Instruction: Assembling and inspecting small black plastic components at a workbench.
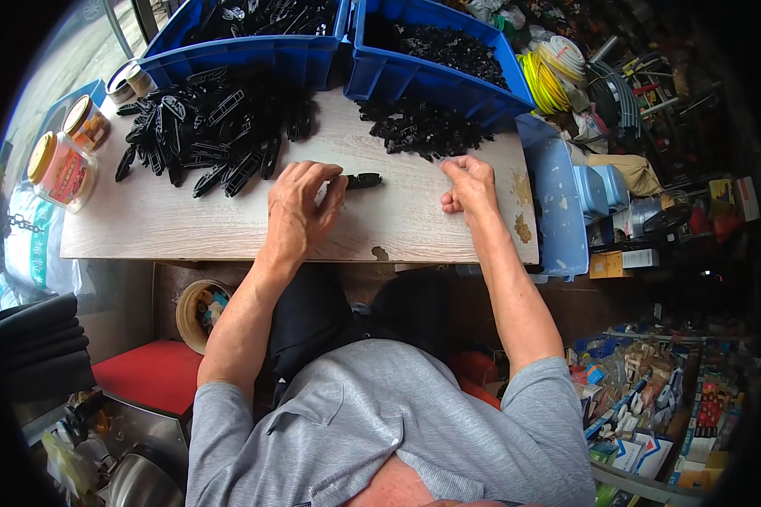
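Note:
My left hand (303, 201) is closed on one end of a long, narrow black plastic part (364, 181), which points to the right just over the table. To the right, my right hand (472, 188) has its fingers curled together in a pinch; whatever they may hold is too small to make out. Beyond the left hand lies a heap of long black plastic parts (220, 127), some showing slots along their length. A second heap, of small black pieces (427, 128), sits just past the right hand.
Two blue bins, one of long black parts (245, 63) and one of small pieces (435, 80), stand along the back of the worn whitish table (186, 228). Lidded jars (63, 173) stand at its left edge. A blue plastic tray (558, 203) borders the right side; a bucket (193, 317) is below.

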A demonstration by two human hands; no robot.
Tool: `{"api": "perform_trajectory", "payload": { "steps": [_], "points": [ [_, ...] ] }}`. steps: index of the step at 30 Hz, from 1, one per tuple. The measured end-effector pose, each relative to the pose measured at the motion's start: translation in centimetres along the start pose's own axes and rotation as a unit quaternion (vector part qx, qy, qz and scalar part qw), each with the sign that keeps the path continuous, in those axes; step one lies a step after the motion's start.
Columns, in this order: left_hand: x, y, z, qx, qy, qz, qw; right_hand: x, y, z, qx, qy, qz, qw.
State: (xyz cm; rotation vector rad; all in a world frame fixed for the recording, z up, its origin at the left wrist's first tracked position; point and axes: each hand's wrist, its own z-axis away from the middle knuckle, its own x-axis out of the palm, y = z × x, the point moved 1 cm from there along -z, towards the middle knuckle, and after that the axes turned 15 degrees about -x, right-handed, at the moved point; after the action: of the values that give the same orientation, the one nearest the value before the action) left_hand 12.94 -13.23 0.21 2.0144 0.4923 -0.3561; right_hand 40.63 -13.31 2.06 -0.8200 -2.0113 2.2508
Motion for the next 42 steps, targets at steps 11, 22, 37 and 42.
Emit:
{"api": "perform_trajectory", "payload": {
  "steps": [11,22,37,42],
  "points": [
    [6.4,4.9,0.0,-0.42,-0.264,0.312,0.81,0.8,0.1,5.9,-0.083,-0.152,-0.111,0.979],
    [5.5,3.7,0.9,-0.432,-0.284,0.45,0.728,1.4,0.4,7.2,-0.117,-0.152,-0.189,0.963],
    [5.4,3.0,2.5,-0.423,-0.265,0.497,0.709,2.2,0.4,7.7,-0.109,-0.149,-0.223,0.957],
    [4.6,3.8,5.2,-0.262,-0.119,0.298,0.91,1.7,1.6,7.3,-0.118,-0.142,-0.239,0.954]
  ]
}}
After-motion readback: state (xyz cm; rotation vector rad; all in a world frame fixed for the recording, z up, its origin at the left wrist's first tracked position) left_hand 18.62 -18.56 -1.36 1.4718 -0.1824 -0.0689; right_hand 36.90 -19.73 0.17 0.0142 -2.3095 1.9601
